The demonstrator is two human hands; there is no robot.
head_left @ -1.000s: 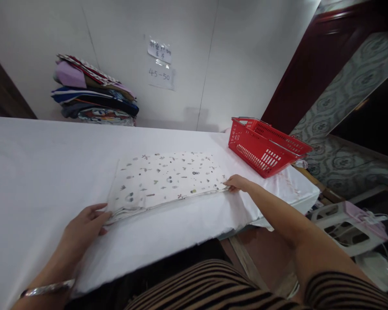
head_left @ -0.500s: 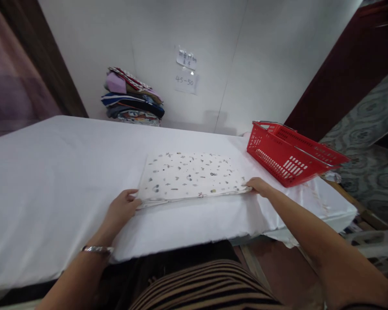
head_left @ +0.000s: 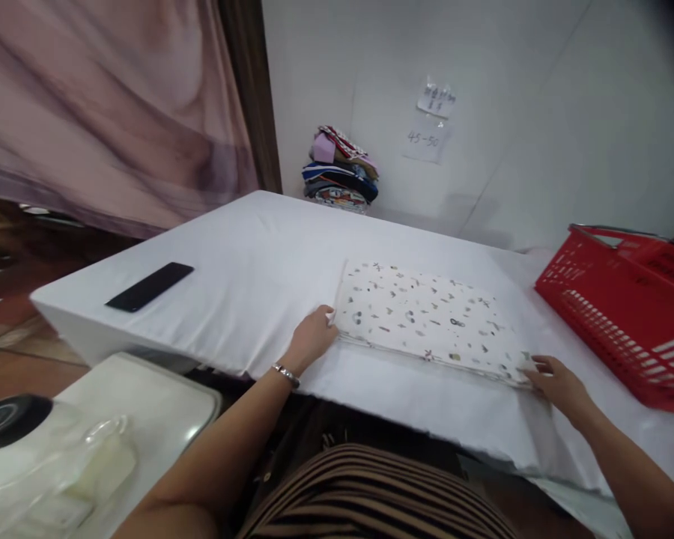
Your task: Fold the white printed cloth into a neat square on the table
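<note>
At your 9 o'clock, a pale flat-topped piece [head_left: 165, 385] stands close by the table, bearing a black rounded object [head_left: 14, 419] and clear plastic wrapping [head_left: 98, 464]; your left forearm passes beside it. A pink curtain [head_left: 106, 112] hangs at 10 o'clock, beyond the corner of the white-covered table [head_left: 230, 254]. Nearer on that line lies a flat black object [head_left: 150, 287], well apart from your hands. Your left hand [head_left: 313, 337] has thumb and fingers pinched at the near left corner of the folded patterned cloth [head_left: 421, 318], which lies flat at 1 o'clock. At 12, a stack of folded fabrics [head_left: 341, 176] stands by the wall, with paper notes [head_left: 425, 138] to its right. Your right hand [head_left: 556, 382] pinches the cloth's near right corner. A red basket [head_left: 612, 314] at 2 o'clock takes up the table just past that hand, limiting room there.
</note>
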